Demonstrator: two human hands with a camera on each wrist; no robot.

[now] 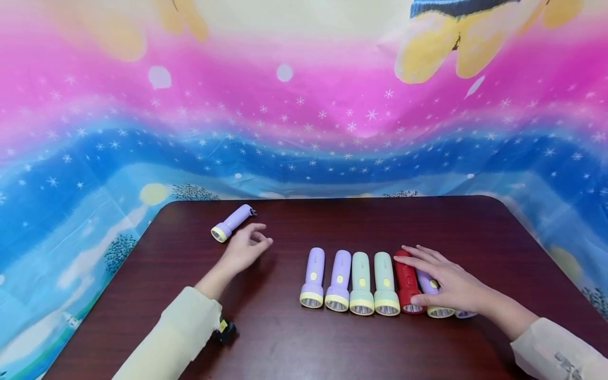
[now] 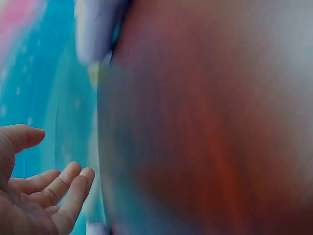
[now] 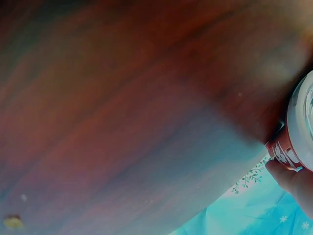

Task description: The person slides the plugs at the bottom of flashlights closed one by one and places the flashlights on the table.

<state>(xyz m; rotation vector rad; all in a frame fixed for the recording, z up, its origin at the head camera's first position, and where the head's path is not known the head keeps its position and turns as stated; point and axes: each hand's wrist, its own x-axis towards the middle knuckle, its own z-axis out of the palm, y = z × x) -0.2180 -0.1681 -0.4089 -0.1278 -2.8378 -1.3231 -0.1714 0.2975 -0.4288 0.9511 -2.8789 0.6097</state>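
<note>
My left hand (image 1: 244,248) hovers over the left part of the table, fingers loosely bent with nothing in them. Just beyond it lies a purple flashlight (image 1: 236,220) with a yellow rim and a small black strap at its tail. On the right, my right hand (image 1: 448,282) spreads its fingers across the tail of a red flashlight (image 1: 407,279), its thumb near the lens end. Beneath the palm a purple flashlight (image 1: 429,285) is partly covered. In the right wrist view the thumb (image 3: 283,176) is right at the red body.
Left of the red one, two purple flashlights (image 1: 313,277) and two green flashlights (image 1: 362,282) lie side by side, lenses toward me. Another flashlight (image 1: 465,314) shows only its lens end under the right hand. A patterned cloth (image 1: 304,132) hangs behind the dark wooden table (image 1: 285,343).
</note>
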